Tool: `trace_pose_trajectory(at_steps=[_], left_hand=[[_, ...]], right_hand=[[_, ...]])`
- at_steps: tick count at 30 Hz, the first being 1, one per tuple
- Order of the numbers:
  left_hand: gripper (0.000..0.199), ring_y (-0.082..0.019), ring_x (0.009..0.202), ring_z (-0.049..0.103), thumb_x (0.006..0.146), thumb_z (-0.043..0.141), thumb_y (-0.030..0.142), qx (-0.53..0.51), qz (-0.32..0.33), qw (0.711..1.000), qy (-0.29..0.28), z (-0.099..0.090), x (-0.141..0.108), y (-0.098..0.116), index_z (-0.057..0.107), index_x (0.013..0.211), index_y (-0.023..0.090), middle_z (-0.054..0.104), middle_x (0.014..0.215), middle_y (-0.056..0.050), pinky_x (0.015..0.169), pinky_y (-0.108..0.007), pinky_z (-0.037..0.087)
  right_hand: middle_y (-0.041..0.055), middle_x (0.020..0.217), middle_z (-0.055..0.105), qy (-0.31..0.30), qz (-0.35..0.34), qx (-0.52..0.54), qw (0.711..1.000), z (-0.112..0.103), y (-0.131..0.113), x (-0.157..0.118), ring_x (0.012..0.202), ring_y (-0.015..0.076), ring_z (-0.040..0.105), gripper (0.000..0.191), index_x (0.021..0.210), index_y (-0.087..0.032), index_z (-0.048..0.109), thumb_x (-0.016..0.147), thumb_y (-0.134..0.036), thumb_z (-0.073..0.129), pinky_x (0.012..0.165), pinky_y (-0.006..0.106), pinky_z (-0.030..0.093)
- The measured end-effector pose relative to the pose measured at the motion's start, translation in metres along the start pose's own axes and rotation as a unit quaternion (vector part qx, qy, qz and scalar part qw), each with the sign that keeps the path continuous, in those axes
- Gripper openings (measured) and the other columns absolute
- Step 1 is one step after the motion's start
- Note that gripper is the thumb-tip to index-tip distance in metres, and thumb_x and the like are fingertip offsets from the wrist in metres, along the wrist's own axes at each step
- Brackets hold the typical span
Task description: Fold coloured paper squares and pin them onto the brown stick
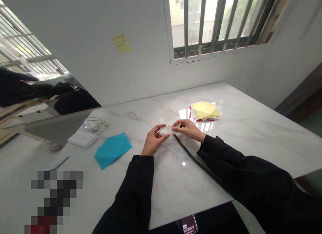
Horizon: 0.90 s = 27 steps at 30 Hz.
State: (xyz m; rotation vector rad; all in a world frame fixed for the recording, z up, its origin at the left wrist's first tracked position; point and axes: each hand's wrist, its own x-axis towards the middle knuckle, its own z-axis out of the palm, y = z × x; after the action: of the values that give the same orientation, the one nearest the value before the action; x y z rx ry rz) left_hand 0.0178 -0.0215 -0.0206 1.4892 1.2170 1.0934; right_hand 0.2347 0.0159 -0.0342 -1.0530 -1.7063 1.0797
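A cream-coloured sheet of paper (168, 115), partly folded, is held between both hands near the middle of the marble-patterned table (166, 180). My left hand (153, 140) grips its left side between thumb and fingers. On the right, my right hand (188, 129) pinches the paper near a small folded point. Fingers cover parts of the lower edge. From beneath the paper a dark strap or cord (193, 158) runs toward the lower right, passing under my right sleeve. A blue folded paper (113, 149) lies to the left of my left hand.
Yellow, white and red papers (205, 110) are stacked at the back right. At the left are a white box-like item (83, 138), a coiled cable (95, 125) and a thin dark tool (60, 163). A phone-like screen (190, 224) shows below the front edge. A yellow note (121, 44) hangs on the wall.
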Motion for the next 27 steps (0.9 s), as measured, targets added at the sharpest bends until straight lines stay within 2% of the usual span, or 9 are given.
trace_pose_trajectory(at_steps=[4,9,12,15,19,24,27], left_hand=[[0.054,-0.023,0.085,0.075,0.071,0.088,0.041,0.04,-0.008,0.999,0.0,-0.0025,0.003,-0.0059,0.071,0.116,0.018,0.078,0.102,-0.009,0.078,-0.034,0.061],[0.04,-0.021,0.085,0.072,0.068,0.088,0.045,0.103,0.034,0.993,0.044,-0.0052,0.0054,-0.0105,0.077,0.097,0.019,0.077,0.109,-0.009,0.075,-0.032,0.059],[0.037,-0.02,0.074,0.07,0.071,0.085,0.048,0.121,0.025,0.991,0.049,-0.0064,0.0048,-0.0092,0.076,0.09,0.018,0.077,0.088,-0.007,0.067,-0.03,0.054],[0.038,-0.018,0.067,0.068,0.074,0.084,0.051,0.091,0.01,0.994,0.056,-0.0073,0.0057,-0.0081,0.075,0.088,0.017,0.074,0.074,-0.004,0.065,-0.029,0.051],[0.041,-0.017,0.069,0.069,0.073,0.084,0.053,0.015,0.014,0.998,0.063,-0.007,0.0091,-0.0095,0.072,0.086,0.016,0.073,0.074,-0.004,0.069,-0.028,0.053],[0.049,-0.018,0.071,0.071,0.066,0.091,0.048,-0.027,0.003,0.998,0.055,-0.0059,0.0091,-0.0086,0.069,0.095,0.016,0.074,0.08,-0.004,0.071,-0.029,0.055],[0.051,-0.018,0.073,0.072,0.064,0.093,0.046,-0.038,0.005,0.997,0.06,-0.0064,0.0069,-0.0057,0.066,0.097,0.017,0.075,0.081,-0.004,0.072,-0.03,0.056]], right_hand=[[0.0029,0.088,0.073,0.007,-0.01,0.019,1.0,-0.0018,-0.0013,0.0,0.067,0.0125,0.055,0.028,0.092,-0.017,0.077,0.085,-0.044,0.075,0.065,0.026,0.042],[0.0013,0.083,0.069,0.0,-0.004,0.029,1.0,-0.0017,0.0002,0.0,0.062,0.0114,0.051,0.031,0.092,-0.018,0.075,0.085,-0.048,0.073,0.062,0.026,0.042],[0.0011,0.082,0.069,-0.005,-0.005,0.021,1.0,-0.0015,0.0017,0.0001,0.062,0.0119,0.052,0.032,0.095,-0.018,0.074,0.086,-0.049,0.073,0.063,0.027,0.046],[0.0032,0.096,0.072,-0.002,-0.027,0.002,1.0,-0.0014,0.0019,-0.001,0.07,0.0136,0.057,0.037,0.107,-0.02,0.073,0.082,-0.047,0.079,0.07,0.029,0.05],[0.0038,0.101,0.072,0.003,-0.041,-0.036,0.999,-0.0009,0.001,-0.0034,0.078,0.016,0.063,0.049,0.117,-0.021,0.069,0.075,-0.041,0.086,0.075,0.03,0.052],[0.0015,0.09,0.074,0.025,-0.052,-0.064,0.996,-0.0016,0.0002,-0.0031,0.071,0.0154,0.066,0.025,0.099,-0.02,0.071,0.083,-0.037,0.079,0.072,0.029,0.052],[0.0011,0.084,0.074,0.028,-0.055,-0.047,0.997,-0.0016,0.0027,-0.0017,0.072,0.0169,0.069,0.025,0.098,-0.02,0.071,0.084,-0.038,0.079,0.072,0.029,0.053]])
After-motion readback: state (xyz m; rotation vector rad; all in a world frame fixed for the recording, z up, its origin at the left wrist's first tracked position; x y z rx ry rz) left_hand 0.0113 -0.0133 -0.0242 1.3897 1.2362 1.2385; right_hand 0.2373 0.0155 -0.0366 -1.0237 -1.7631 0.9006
